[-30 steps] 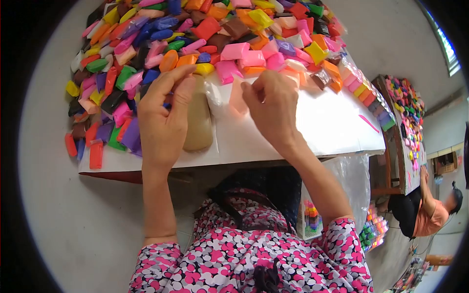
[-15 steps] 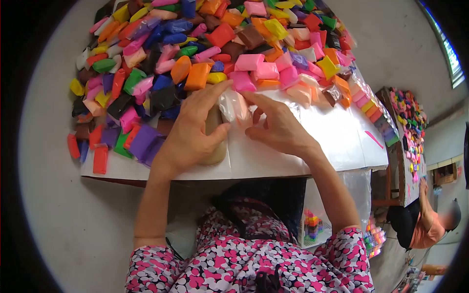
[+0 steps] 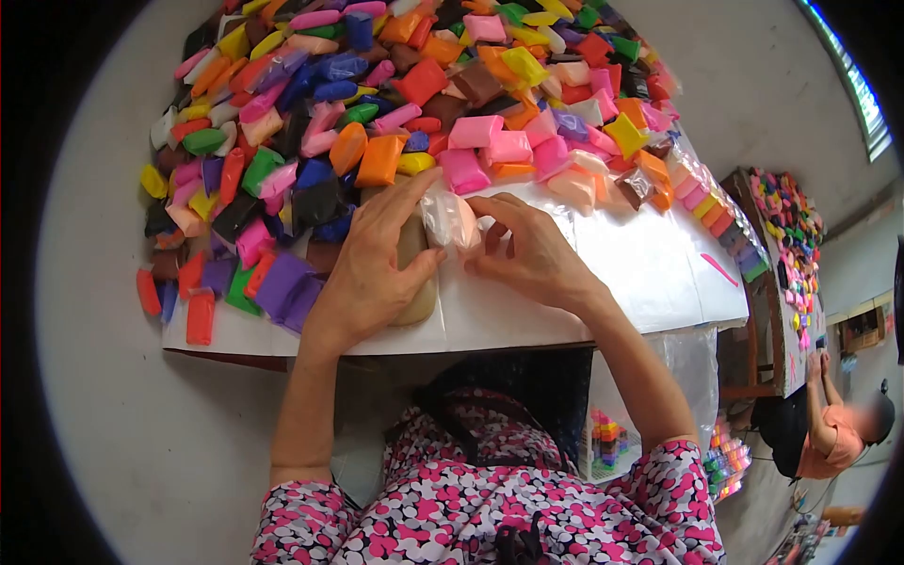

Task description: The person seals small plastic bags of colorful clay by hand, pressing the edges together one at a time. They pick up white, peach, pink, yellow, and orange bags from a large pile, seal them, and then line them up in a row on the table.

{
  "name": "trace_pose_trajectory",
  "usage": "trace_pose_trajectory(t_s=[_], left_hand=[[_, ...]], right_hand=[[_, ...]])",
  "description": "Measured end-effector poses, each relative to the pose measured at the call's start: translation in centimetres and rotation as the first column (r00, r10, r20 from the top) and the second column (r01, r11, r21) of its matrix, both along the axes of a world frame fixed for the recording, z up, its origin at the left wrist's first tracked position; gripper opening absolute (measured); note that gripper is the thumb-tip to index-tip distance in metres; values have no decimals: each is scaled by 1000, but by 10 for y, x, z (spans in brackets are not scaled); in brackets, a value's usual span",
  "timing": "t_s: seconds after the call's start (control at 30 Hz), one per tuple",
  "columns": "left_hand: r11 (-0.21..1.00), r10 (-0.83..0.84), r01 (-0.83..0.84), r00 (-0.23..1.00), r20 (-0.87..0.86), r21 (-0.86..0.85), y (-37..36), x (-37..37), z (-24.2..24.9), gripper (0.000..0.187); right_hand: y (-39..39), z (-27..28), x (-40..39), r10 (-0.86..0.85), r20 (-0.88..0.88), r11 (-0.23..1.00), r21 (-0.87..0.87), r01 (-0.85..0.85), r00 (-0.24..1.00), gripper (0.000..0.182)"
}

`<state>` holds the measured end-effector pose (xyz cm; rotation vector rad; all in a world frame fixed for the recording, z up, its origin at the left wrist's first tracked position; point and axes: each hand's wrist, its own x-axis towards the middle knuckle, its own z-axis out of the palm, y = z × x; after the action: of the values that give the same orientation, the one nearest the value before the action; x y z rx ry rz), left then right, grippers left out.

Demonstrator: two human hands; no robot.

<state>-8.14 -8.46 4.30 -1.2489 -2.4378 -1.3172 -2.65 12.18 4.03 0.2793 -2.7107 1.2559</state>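
A white desk (image 3: 650,273) with a smooth, glossy top fills most of the view. Beyond the grip, its far half is buried under a heap of small wrapped blocks (image 3: 395,85) in pink, orange, purple, green, yellow, brown and black, each sealed in shiny clear film and roughly brick-shaped or pillow-shaped. Off to the right of the grip, a neat row of coloured blocks (image 3: 706,202) lines the desk edge, and a thin pink stick (image 3: 720,270) lies on the bare surface.

Under the left hand (image 3: 367,273) sits a tan lump (image 3: 414,282), soft-looking, rounded and matte, resting on the desk near its front edge. The left palm lies over this lump, with the thumb and forefinger stretched towards the right hand.

The right hand (image 3: 532,254) meets the left just above the lump. Between both sets of fingertips is a small pale packet (image 3: 450,221): peach-white, puffy, wrapped in crinkled transparent film that catches the light. Both hands pinch it, thumbs and forefingers closed on its sides, and hold it just above the desk, in front of the heap.
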Motion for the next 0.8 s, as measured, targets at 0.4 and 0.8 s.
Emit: trace_pose_trajectory(t_s=[0.4,0.8], left_hand=[[965,131,-162,979,156,207,-3,25,7,57],[691,-186,155,982,-34,706,6,66,50,58]], right_hand=[[16,-2,17,-35,15,999,18,35,999,63],[28,-20,25,-124,-84,986,-125,113,989,50]])
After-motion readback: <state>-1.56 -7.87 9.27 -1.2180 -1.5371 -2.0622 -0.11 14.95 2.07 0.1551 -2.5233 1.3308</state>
